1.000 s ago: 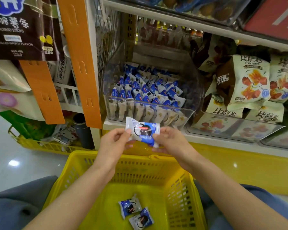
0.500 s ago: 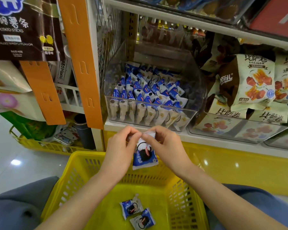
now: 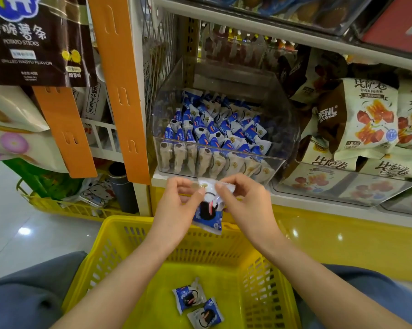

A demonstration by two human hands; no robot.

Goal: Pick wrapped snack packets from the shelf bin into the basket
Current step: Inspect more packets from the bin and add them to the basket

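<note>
1. We are seeing the held packet (image 3: 209, 216) only partly: fingers of the left hand (image 3: 176, 210) and right hand (image 3: 247, 210) are covering its top.
2. We are failing to read the print on the packets (image 3: 214, 129) in the bin (image 3: 286, 138); it is too small.
3. The bottom edge is cutting off the basket (image 3: 119, 238) and both forearms (image 3: 119, 281).
4. The top edge is cutting off the potato-stick bag (image 3: 34, 39).

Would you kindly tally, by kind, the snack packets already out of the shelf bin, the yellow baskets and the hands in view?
Snack packets: 3 (held packet, upper basket packet, lower basket packet)
Yellow baskets: 2 (near basket, far basket)
Hands: 2 (left hand, right hand)
Total: 7
</note>
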